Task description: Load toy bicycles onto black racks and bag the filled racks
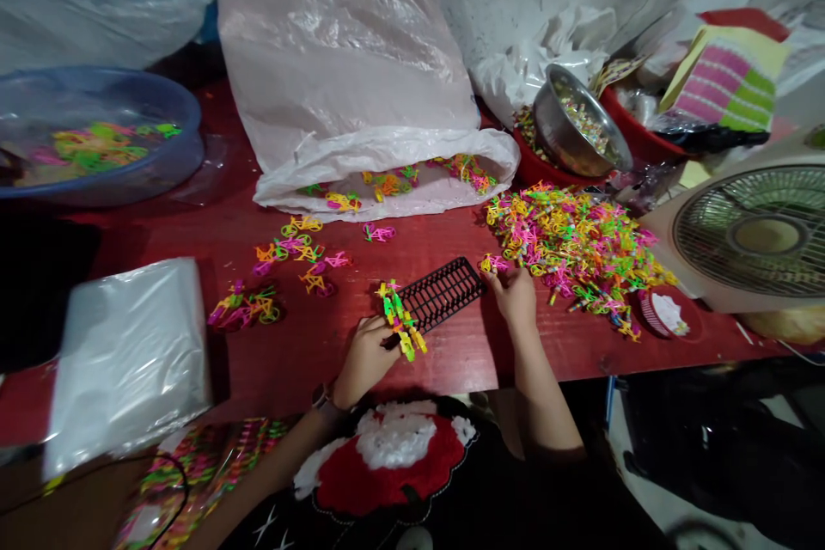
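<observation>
My left hand [366, 363] is closed on the near left end of a black slotted plastic rack [446, 294], which lies slanted on the red table. Several small yellow, green and orange plastic pieces [400, 318], apparently toy bicycles, sit side by side at that end. The rest of its slots show bare. Just past the rack's right end, my right hand [517, 301] pinches a pink and yellow toy bicycle [492, 263]. Beside that hand spreads a big heap of colourful toy bicycles [573, 241]. Loose toy bicycles [300, 249] lie left of the rack.
An open white bag [361, 60] holds more bicycles at the back. A blue basin [184, 146] and stacked clear bags [132, 352] are on the left. To the right stand a metal bowl [554, 116], a fan [766, 232] and a small red-rimmed dish [652, 314].
</observation>
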`<state>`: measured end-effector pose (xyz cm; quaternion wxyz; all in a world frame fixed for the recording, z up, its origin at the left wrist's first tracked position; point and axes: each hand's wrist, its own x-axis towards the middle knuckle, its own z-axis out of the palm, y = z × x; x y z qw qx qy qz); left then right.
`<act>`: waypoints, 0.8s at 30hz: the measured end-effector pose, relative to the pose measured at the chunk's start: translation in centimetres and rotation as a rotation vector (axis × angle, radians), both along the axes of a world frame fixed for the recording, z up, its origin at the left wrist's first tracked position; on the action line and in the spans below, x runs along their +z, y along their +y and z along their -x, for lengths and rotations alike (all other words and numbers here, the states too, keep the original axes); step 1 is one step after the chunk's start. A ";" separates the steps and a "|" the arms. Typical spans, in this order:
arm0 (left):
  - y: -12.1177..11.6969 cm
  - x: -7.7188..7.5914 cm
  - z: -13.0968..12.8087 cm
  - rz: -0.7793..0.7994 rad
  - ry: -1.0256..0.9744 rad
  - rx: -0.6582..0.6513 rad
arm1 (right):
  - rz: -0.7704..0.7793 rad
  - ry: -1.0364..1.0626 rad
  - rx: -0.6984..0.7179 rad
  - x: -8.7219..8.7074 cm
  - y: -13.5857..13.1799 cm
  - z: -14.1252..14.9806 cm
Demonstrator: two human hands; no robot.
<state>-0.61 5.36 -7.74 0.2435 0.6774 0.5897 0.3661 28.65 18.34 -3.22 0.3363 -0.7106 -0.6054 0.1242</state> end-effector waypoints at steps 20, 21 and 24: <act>-2.1 -1.1 1.4 0.046 0.113 -0.073 | 0.227 0.595 0.719 -2.0 -6.1 12.5; -2.1 -1.1 1.5 0.046 0.113 -0.074 | 0.193 0.536 0.722 -2.4 -6.2 12.9; -2.1 -1.2 1.6 0.044 0.108 -0.075 | 0.097 0.390 0.734 -3.5 -6.3 13.1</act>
